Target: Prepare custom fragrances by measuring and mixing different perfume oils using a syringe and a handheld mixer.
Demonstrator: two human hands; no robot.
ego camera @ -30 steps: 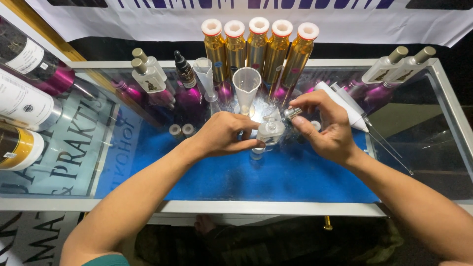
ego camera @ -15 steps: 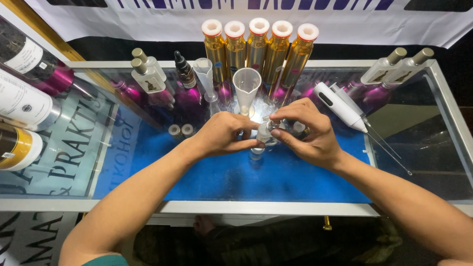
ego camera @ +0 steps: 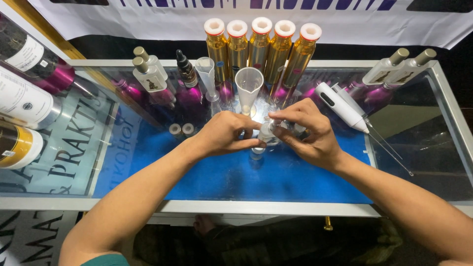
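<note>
Both hands meet over the middle of a glass counter [ego camera: 443,162]. My left hand [ego camera: 224,133] grips a small clear glass bottle [ego camera: 266,133] from the left. My right hand [ego camera: 308,133] closes its fingers on the bottle's top from the right; the cap or sprayer under the fingers is hidden. Just behind the hands stands a clear plastic measuring cup [ego camera: 249,84]. A row of several gold bottles [ego camera: 258,49] with white caps lines the back edge.
A clear funnel [ego camera: 207,74], a dark dropper bottle [ego camera: 186,69] and two clear square bottles [ego camera: 148,74] stand at back left. Two small caps [ego camera: 181,129] lie on the glass. A white pen-like tool [ego camera: 342,106] with a long needle and two more bottles [ego camera: 399,66] lie right. Large bottles [ego camera: 24,98] lie far left.
My right hand has moved left, from beside the bottle onto its top. My left hand has stayed on the bottle.
</note>
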